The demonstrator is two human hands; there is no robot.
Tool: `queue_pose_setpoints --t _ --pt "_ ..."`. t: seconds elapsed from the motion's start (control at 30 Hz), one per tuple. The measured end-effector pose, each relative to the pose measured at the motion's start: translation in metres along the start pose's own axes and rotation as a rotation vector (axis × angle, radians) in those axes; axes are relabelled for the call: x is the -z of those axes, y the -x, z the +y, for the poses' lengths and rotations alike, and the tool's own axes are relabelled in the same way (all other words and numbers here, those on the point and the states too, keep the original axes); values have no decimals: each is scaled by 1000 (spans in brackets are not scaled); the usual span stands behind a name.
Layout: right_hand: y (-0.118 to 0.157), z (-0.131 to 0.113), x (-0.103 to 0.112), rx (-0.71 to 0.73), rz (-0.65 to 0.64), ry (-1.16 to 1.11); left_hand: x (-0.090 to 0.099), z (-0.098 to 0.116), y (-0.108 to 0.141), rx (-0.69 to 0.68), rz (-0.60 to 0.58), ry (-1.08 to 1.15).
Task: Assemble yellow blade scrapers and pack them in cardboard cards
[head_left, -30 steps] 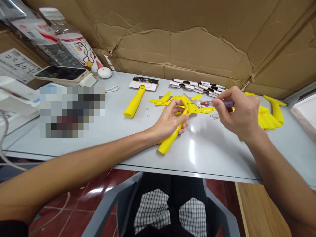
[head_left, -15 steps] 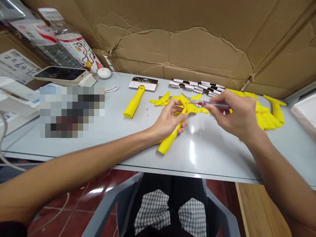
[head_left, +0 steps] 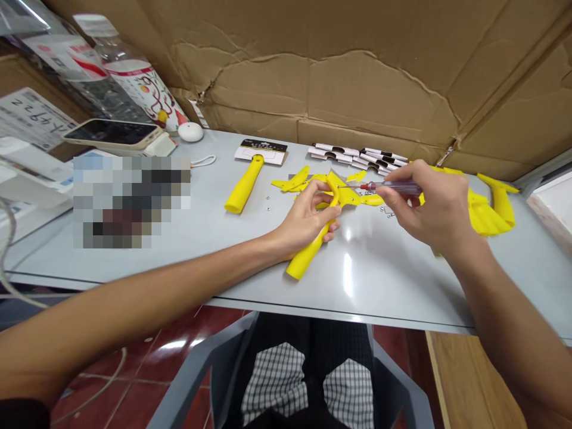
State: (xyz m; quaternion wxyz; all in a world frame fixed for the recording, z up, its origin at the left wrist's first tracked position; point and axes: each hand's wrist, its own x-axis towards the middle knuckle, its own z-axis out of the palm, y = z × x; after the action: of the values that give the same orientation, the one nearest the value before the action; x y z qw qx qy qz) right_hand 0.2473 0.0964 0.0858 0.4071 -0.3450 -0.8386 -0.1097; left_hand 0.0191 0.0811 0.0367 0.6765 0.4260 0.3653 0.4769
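My left hand [head_left: 308, 217] is closed around a yellow scraper [head_left: 304, 256], whose round handle points down toward the table's front edge. Small screws show on its wide yellow head. In my right hand [head_left: 429, 205] is a screwdriver [head_left: 397, 188] with a clear reddish handle, held nearly level. Its shaft points left and the tip meets the scraper head by a screw. Behind the scraper lie several loose yellow plastic pieces [head_left: 295, 179]. Small screws [head_left: 388, 211] are scattered beneath the screwdriver.
A yellow handle with a card header [head_left: 243, 185] lies to the left. Folded black-and-white cards [head_left: 357, 156] line the cardboard wall, and more yellow scraper parts [head_left: 491, 211] are heaped at right. A phone [head_left: 114, 133] and a plastic bottle [head_left: 134, 77] stand at the back left.
My right hand and the screwdriver have shifted slightly to the right, and the hand's grip has turned a little. The left hand and scraper stay almost still.
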Motion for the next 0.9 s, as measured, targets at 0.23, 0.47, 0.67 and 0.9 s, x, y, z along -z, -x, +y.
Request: queue_pose_setpoints --t 0.23,0.47,0.67,0.9 --pt "-2 1 1 6 -53 -23 0 0 0 2 4 -3" --pt "1 -1 2 -77 -106 -48 -1 0 0 6 3 -4" --pt "1 1 3 -57 -59 24 -2 -1 0 -4 5 1" --pt "-2 -1 2 21 -63 -21 -1 -1 -1 -2 9 6"
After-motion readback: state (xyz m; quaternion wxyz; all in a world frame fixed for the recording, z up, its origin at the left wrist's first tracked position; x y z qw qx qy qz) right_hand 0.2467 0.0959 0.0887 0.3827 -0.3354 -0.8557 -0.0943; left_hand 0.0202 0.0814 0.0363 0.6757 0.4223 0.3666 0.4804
